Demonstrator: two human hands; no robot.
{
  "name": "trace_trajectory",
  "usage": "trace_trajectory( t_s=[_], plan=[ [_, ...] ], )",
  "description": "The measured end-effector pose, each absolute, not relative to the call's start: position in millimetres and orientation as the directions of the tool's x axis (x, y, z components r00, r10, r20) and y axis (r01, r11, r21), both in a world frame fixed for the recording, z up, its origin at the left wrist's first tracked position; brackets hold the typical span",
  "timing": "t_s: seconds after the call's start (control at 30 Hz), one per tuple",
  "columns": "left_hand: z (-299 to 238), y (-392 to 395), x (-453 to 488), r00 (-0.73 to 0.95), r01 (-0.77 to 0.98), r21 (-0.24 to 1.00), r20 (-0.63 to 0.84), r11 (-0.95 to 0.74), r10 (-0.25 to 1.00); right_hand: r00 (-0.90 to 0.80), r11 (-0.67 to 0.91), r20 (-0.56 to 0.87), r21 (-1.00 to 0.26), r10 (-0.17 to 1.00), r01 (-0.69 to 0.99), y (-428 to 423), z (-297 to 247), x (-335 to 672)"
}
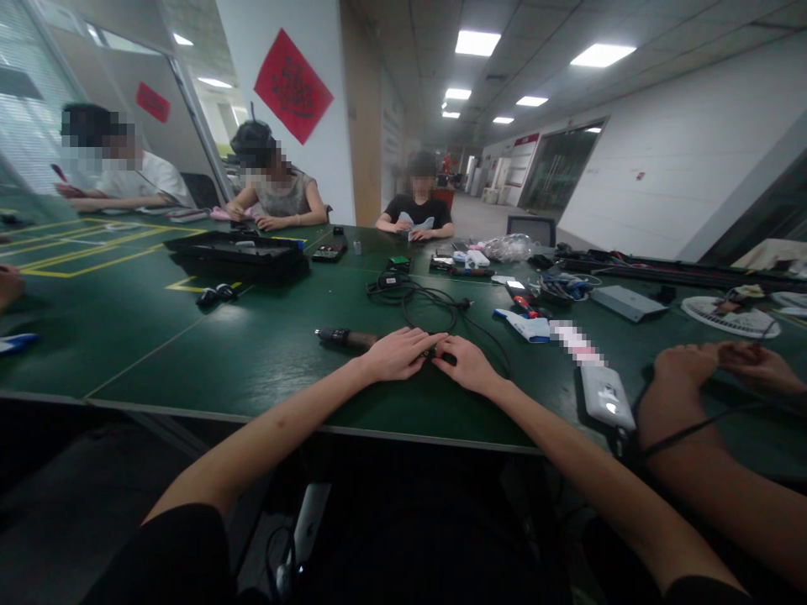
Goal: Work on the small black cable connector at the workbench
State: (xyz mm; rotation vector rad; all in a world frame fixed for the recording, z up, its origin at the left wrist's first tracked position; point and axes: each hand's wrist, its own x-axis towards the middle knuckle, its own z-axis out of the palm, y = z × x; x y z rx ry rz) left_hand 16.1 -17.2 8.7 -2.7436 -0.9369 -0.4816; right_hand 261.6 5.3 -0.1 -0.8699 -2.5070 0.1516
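Observation:
A dark, inline electric screwdriver [344, 337] lies on the green table, its narrow tip pointing left. My left hand [398, 353] is laid over its body, fingers reaching to the right and thumb on the near side. At the tool's rear end, my right hand [465, 363] has its fingers bent and pinched together against it, touching the left fingertips. The hands hide most of the tool's rear part. Behind them, a black cable [435, 296] lies in loose loops with a plug on it.
A black tray-like housing [236, 256] lies at left. To the right are a blue-and-white packet [526, 326], a white power bank [606, 397] and a grey box [629, 303]. A neighbour's arm [693, 428] rests close on my right. Several people sit around the table.

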Motion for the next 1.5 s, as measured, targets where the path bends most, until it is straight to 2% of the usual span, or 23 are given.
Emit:
trace_trajectory(
  t_s=[0.43, 0.83, 1.07, 1.5],
  plan=[
    [10, -22, 17, 0.674, 0.705, -0.094, 0.400, -0.703, 0.621, -0.692, 0.810, 0.421, -0.272, 0.586, 0.520, 7, -2, 262],
    [1, -13, 12, 0.663, 0.714, -0.099, 0.411, -0.693, 0.625, -0.693, 0.804, 0.409, -0.274, 0.594, 0.527, 6, -1, 263],
    [3, -15, 11, 0.716, 0.667, -0.113, 0.373, -0.736, 0.591, -0.690, 0.801, 0.409, -0.279, 0.598, 0.529, 5, -1, 264],
    [6, -17, 14, 0.683, 0.695, -0.088, 0.388, -0.713, 0.618, -0.687, 0.798, 0.406, -0.285, 0.602, 0.531, 5, 0, 263]
  ],
)
